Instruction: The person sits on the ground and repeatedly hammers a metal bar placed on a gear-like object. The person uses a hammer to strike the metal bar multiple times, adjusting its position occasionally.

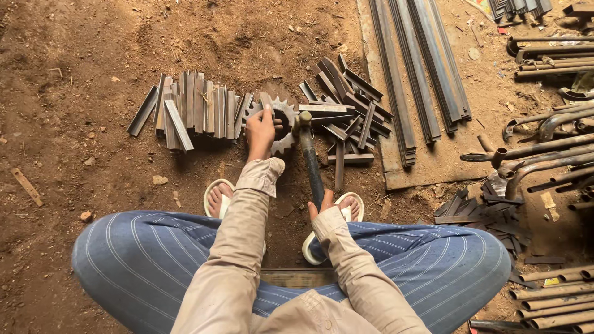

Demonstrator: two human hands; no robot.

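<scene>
Two hands at work over a toothed steel gear on the dirt floor.

Left hand (260, 131) rests on the gear (279, 127), fingers pressed down onto a short flat strip laid across it. Right hand (325, 204) grips the hammer (309, 154) handle, fingers wrapped shut; hammer head sits just beside the gear. Cut strips (192, 111) lie stacked on either side.

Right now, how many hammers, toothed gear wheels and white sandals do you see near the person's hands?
Dark-handled metal hammer: 1
Toothed steel gear wheel: 1
White sandals: 2
Total: 4
The left hand rests on the gear; the right hand grips the hammer.
</scene>
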